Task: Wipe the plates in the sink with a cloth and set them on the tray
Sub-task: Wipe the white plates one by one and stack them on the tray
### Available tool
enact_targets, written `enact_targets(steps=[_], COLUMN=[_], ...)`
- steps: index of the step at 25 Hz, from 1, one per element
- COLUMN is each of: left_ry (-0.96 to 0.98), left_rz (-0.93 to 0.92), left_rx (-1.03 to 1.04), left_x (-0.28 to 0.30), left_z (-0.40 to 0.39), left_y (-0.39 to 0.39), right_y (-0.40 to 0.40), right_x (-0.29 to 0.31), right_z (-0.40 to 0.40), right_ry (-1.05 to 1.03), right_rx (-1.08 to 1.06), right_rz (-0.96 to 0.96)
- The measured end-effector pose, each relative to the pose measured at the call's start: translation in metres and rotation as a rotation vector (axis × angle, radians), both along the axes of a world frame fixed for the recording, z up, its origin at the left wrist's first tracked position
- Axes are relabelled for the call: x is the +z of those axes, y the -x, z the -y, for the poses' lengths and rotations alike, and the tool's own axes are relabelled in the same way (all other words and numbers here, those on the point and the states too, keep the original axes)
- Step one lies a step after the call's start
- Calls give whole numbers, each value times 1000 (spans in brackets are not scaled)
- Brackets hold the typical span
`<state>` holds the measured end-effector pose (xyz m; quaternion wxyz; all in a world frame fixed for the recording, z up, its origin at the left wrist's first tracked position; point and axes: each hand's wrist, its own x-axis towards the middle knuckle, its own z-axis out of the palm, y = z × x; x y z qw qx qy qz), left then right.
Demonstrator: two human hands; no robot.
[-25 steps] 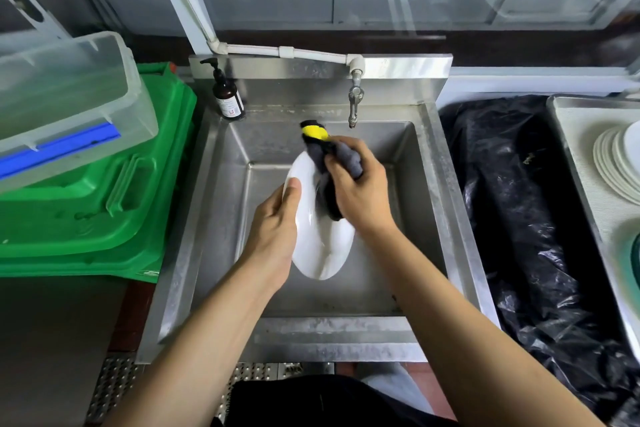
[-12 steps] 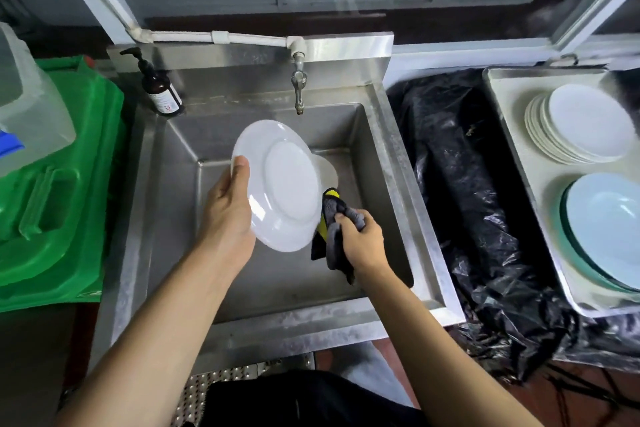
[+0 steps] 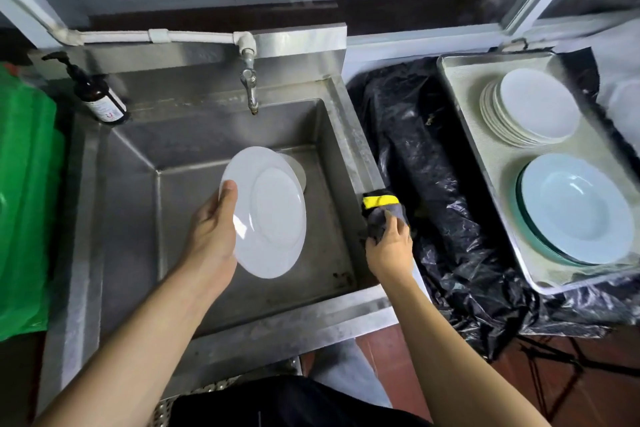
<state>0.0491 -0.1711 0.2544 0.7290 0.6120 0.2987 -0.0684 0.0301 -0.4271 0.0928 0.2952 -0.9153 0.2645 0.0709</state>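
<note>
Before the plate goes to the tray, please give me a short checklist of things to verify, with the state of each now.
1. Left hand grips the white plate: ok.
2. Right hand has the cloth off the plate, at the sink rim: ok.
3. Plate wiped dry: cannot tell.
4. Tray has a white stack to take it: ok.
5. Another plate remains in the sink: ok, do later.

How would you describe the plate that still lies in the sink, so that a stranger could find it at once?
Start at the steel sink under the tap. On its floor, near the back wall, lies a small white plate, mostly hidden behind the larger white plate that the left hand holds up. It alone rests in the basin; all the other plates sit stacked on the tray to the right.
</note>
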Motion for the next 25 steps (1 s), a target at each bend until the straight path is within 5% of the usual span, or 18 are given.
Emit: enact_targets(steps=[5,9,13,19,25], left_ry=[-140,-350,-656,-840,-848], left_rz=[112,302,428,554,394], left_rx=[-80,-284,-620,-928,-1112], left_x=[-2,1,11,4,-20], left_z=[-3,-11,-19,-21,-32], left_y=[0,0,9,26,26], right_y=[-12,-39,-56,-42,-5], right_x=[31,106,167,171,150], right_z=[-14,-75,-112,-98,-85], right_ry=[6,-381,-596,-526,-484], right_rx=[-75,-57,-77,-196,-227], right_rz=[57,254,243,9,104])
